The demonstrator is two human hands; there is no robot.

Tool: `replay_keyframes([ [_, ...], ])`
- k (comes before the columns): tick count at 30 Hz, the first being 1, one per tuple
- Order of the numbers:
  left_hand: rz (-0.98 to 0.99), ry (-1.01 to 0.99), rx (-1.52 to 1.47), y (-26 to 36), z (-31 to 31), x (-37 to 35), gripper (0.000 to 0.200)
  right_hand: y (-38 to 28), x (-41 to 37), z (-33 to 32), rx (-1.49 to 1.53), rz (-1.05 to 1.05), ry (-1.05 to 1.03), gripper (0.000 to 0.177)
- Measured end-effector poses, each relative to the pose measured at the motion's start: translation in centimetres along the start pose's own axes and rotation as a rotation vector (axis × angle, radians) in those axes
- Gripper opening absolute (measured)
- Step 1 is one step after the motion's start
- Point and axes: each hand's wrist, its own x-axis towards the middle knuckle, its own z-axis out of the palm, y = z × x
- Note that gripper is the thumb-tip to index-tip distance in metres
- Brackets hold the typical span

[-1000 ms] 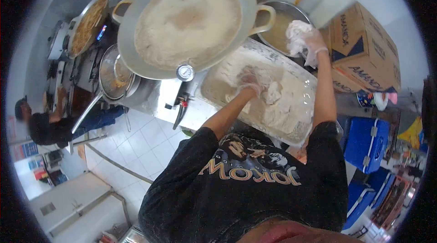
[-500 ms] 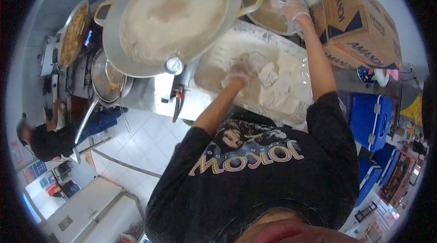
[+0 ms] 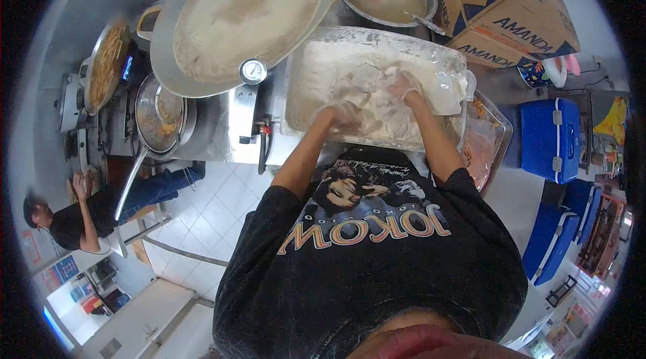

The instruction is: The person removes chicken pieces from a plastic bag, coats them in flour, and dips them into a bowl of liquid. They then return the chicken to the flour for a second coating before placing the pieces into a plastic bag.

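Observation:
A wide metal tray holds white flour-like powder with lumps in it. My left hand, in a clear plastic glove, rests low in the powder at the tray's near side; its fingers are blurred and partly hidden. Further right, my right hand, also gloved, reaches into the powder beside a floury lump, its fingertips covered. Whether either hand grips anything does not show. Behind the tray stands a metal bowl of cloudy liquid with a handle leaning on its rim.
A large pan of pale foamy liquid, with a dial thermometer, stands left of the tray. A strainer and a pan of food lie beyond. Cartons, a container of pinkish food and blue coolers are right. Another person is far left.
My right hand has left the bowl and come down into the tray's powder. My left hand has shifted left and nearer the tray's front edge. The view has shifted slightly.

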Motion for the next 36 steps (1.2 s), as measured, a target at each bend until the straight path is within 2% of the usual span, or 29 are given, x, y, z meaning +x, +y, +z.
replay_keyframes([
  [2, 0.061, 0.005, -0.259, -0.7, 0.7, -1.4, 0.049, -3.3, -2.0, -3.7, -0.148, 0.014, -0.218, 0.059],
  [3, 0.109, 0.023, -0.183, -0.8, 1.4, -1.5, 0.046, -5.4, -3.9, -5.6, -0.214, 0.024, -0.334, 0.06],
  [4, 0.155, 0.045, -0.106, -1.0, 2.1, -1.7, 0.044, -6.6, -5.5, -6.8, -0.22, 0.019, -0.352, 0.057],
  [6, 0.302, 0.144, 0.468, -1.5, 2.8, 0.4, 0.043, -7.9, -7.8, -8.2, -0.237, 0.007, -0.378, 0.052],
  [8, -0.073, 0.146, -0.444, -2.5, 3.6, 1.3, 0.046, -7.4, -9.2, -7.6, -0.08, 0.039, -0.422, 0.052],
  [10, -0.1, 0.12, -0.488, -4.1, 3.9, 3.0, 0.046, -6.6, -9.5, -7.4, 0.065, 0.055, -0.464, 0.052],
  [12, -0.045, 0.15, -0.468, -3.5, 4.4, 4.0, 0.043, -3.8, -9.6, -5.6, 0.119, 0.004, -0.429, 0.049],
  [14, 0.127, 0.228, -0.25, -2.4, 4.3, 3.3, 0.04, -0.3, -8.5, -3.0, 0.13, -0.104, -0.363, 0.046],
  [18, 0.18, 0.29, 0.194, -1.8, 3.2, 1.0, 0.034, 5.3, -7.0, -1.9, 0.127, -0.397, -0.191, 0.04],
  [19, 0.185, 0.306, 0.219, -2.1, 3.3, 0.5, 0.033, 5.5, -6.8, -2.5, 0.101, -0.462, -0.16, 0.039],
  [22, 0.304, 0.574, 0.177, -6.9, 6.3, 4.1, 0.035, -3.4, -10.5, -6.9, -0.134, -0.666, -0.01, 0.041],
  [23, 0.367, 0.653, 0.169, -7.4, 6.5, 4.8, 0.036, -2.0, -9.2, -5.6, -0.056, -0.732, 0.017, 0.042],
  [24, 0.319, 0.652, -0.145, -5.9, 5.9, 3.8, 0.037, -1.0, -8.2, -4.9, 0.023, -0.79, 0.045, 0.042],
  [26, 0.252, 0.676, -0.361, -4.9, 4.8, 3.4, 0.041, -2.0, -7.0, -4.4, 1.083, -0.34, -0.363, 0.041],
  [27, 0.224, 0.694, -0.355, -4.2, 4.3, 3.5, 0.043, -2.5, -6.9, -4.9, 1.584, -0.045, -0.568, 0.041],
  [30, 0.152, 0.754, -0.335, -3.2, 3.5, 5.0, 0.048, -7.4, -9.0, -9.0, 1.01, -0.229, -0.41, 0.04],
  [33, 0.103, 0.881, -0.221, -4.3, 3.7, 8.2, 0.054, -9.7, -7.4, -6.5, 1.011, -0.47, -0.425, 0.041],
  [36, 0.079, 0.987, -0.033, -5.8, 5.2, 11.0, 0.061, -4.9, -3.9, -3.8, 0.514, -0.53, -0.142, 0.048],
])
